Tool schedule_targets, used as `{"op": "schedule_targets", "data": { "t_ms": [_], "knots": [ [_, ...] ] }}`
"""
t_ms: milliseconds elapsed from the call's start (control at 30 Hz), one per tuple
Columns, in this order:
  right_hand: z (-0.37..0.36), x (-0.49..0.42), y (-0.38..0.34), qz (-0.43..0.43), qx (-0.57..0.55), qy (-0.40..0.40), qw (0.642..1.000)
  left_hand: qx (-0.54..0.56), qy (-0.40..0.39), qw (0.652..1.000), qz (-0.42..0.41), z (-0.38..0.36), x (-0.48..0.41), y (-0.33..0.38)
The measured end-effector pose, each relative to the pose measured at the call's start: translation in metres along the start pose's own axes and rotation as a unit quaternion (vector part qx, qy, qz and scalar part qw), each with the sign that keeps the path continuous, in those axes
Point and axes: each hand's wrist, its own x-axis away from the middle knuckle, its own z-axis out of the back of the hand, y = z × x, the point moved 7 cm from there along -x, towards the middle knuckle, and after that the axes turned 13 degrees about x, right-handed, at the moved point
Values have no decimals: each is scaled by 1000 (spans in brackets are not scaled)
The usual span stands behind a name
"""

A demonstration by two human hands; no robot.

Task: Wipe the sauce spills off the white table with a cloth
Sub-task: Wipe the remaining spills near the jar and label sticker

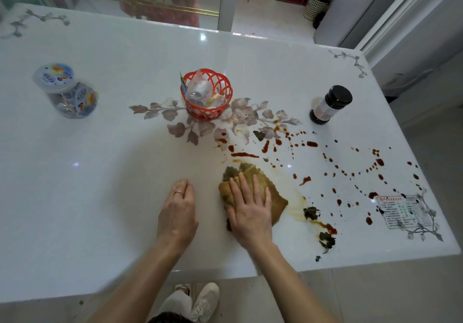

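Two bare forearms reach from the near edge over the white desk, with a pale shoe on the floor below them. On the right, the right hand lies flat on a stained yellow-brown cloth, fingers straight and slightly spread, pressing down on it rather than gripping it. The cloth sits near the desk's near edge, right of centre, at the left margin of the mess. Just left of it, not touching the cloth, the left hand rests palm down on the bare desk with its fingers together, holding nothing; a ring shows on one finger. Red-brown sauce spills run from just beyond the cloth out to the right as streaks, drops and dotted trails. A pale yellowish smear lies just right of the cloth, and dark leafy scraps sit in it and nearer the edge. A printed label lies among the drops at the right. Farther back, a red lattice basket holding wrapped items stands on the flower pattern at the centre. A dark jar with a black lid stands at the far right and a clear plastic jar at the far left.
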Motion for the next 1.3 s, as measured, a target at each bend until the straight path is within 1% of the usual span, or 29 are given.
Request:
{"op": "schedule_targets", "data": {
  "t_ms": [67, 167, 267, 300, 367, 433, 500, 600, 667, 733, 900, 967, 1000, 1067, 1133, 1233, 1300],
  "knots": [
    [-3, -12, 17, -17, 6, -11, 1000, -1, -3, 1000, -1, 0, 0, -1],
    [-10, -9, 43, -99, -30, -62, 993, -3, -5, 1000, -1, 0, -1, -2],
    [-7, 6, 31, -148, -55, -63, 985, -3, -8, 1000, 10, -1, 0, -3],
    [-4, 10, 24, -150, -57, -48, 986, -2, -12, 1000, 7, -2, -2, -1],
    [-2, 11, 9, -116, -46, -26, 992, -8, -19, 1000, 8, -2, -1, 0],
    [-4, 4, 12, -71, -26, -13, 997, -17, -25, 999, 11, -3, -1, 0],
    [-6, -2, 25, -57, -15, -6, 998, -21, -28, 999, 9, -3, -2, -2],
    [-7, -1, 48, -116, -42, -11, 992, -23, -32, 999, 9, -3, -3, -2],
    [-7, 7, 45, -140, -49, -16, 989, -24, -30, 999, 13, -4, -3, -3],
    [-5, 14, 29, -122, -46, -15, 991, -22, -25, 999, 12, -4, -3, -3],
    [2, -2, -22, 25, -29, -2, 999, -22, -22, 999, 11, -3, -4, -2],
    [2, -20, -23, 53, -22, 0, 998, -23, -23, 999, 9, -2, -3, -2],
    [1, -29, -18, 52, -18, 1, 998, -22, -22, 999, 8, -1, -4, -2],
    [1, -40, -4, 22, -14, 2, 1000, -16, -20, 1000, 9, 2, -5, -3],
    [0, -38, 12, -35, -30, -7, 999, -6, -15, 1000, 15, 4, -6, -3],
    [1, -20, 16, -114, -64, -5, 991, 8, -10, 1000, 14, 8, -7, 1],
    [6, -12, -4, -103, -99, -8, 990, 14, -8, 1000, 17, 11, -9, -2]
  ]
}}
